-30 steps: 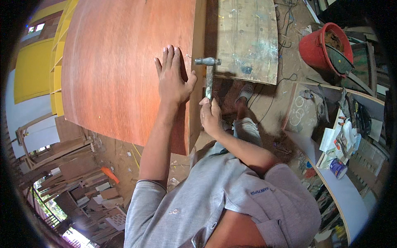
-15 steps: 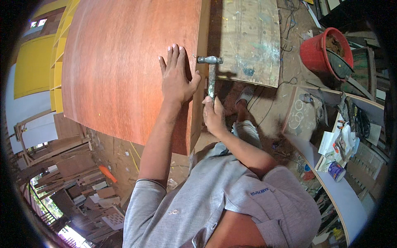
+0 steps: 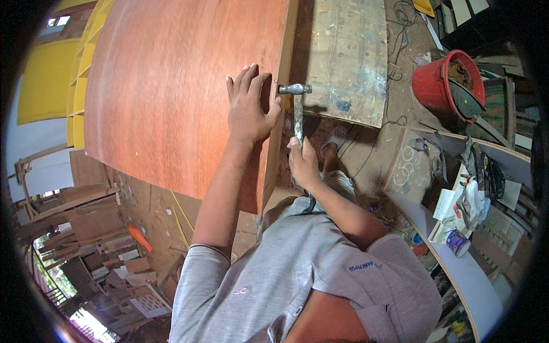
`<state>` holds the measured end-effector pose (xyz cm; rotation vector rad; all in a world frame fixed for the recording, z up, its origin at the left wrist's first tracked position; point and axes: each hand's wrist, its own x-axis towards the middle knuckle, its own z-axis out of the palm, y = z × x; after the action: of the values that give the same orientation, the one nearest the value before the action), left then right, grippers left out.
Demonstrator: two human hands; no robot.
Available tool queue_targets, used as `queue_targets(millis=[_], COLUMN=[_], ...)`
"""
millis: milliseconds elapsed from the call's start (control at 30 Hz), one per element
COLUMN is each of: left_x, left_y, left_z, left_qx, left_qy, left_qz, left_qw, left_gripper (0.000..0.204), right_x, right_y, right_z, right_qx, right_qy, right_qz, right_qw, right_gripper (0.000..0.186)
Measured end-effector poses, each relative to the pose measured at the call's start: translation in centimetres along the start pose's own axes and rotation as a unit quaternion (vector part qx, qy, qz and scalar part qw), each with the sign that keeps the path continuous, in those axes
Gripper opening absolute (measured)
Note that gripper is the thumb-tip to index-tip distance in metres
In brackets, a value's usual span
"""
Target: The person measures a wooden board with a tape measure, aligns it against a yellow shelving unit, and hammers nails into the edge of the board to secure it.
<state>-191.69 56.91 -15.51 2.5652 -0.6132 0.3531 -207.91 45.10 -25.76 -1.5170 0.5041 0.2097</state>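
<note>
A large reddish-brown wood panel (image 3: pixel 171 97) with a pale side edge (image 3: pixel 280 97) stretches away in front of me. My left hand (image 3: pixel 249 117) rests on its top close to the right edge, fingers apart, the index finger bent and the thumb reaching toward the edge. Nothing shows in it. My right hand (image 3: pixel 304 166) is wrapped round the lower handle of a hammer (image 3: pixel 298 114) with a metal head and a worn, paint-flecked handle. The hammer's head is level with the side edge, just right of it; whether it touches, I cannot tell.
A paint-stained board (image 3: pixel 346 63) lies beyond the hammer. Right of it stand a red bucket (image 3: pixel 432 86) and an open wooden box-like frame (image 3: pixel 400 200) holding clutter and a small tub (image 3: pixel 457 243). Yellow slatted panels (image 3: pixel 77 86) and wood scraps (image 3: pixel 103 240) are at left.
The hammer and my right hand have shifted slightly right and nearer to me. My left hand's fingers have bent, the index finger most. The view has tilted a little.
</note>
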Motion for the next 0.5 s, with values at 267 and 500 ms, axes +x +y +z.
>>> queue_targets(millis=[267,500], left_x=[2.3,1.8], left_y=[0.0,-0.7], left_z=[1.8,1.6], left_qx=[-0.137,-0.179], left_qy=[0.11,0.088], left_qz=[-0.04,-0.076], left_qw=[0.984,0.977], left_gripper=[0.007,0.012], right_x=[0.2,0.3], right_y=[-0.1,0.4], right_z=[-0.1,-0.2], right_qx=[0.001,-0.013], right_qy=[0.027,0.025], right_qz=[-0.063,-0.059], right_qw=[0.998,0.998], right_gripper=[0.05,0.053])
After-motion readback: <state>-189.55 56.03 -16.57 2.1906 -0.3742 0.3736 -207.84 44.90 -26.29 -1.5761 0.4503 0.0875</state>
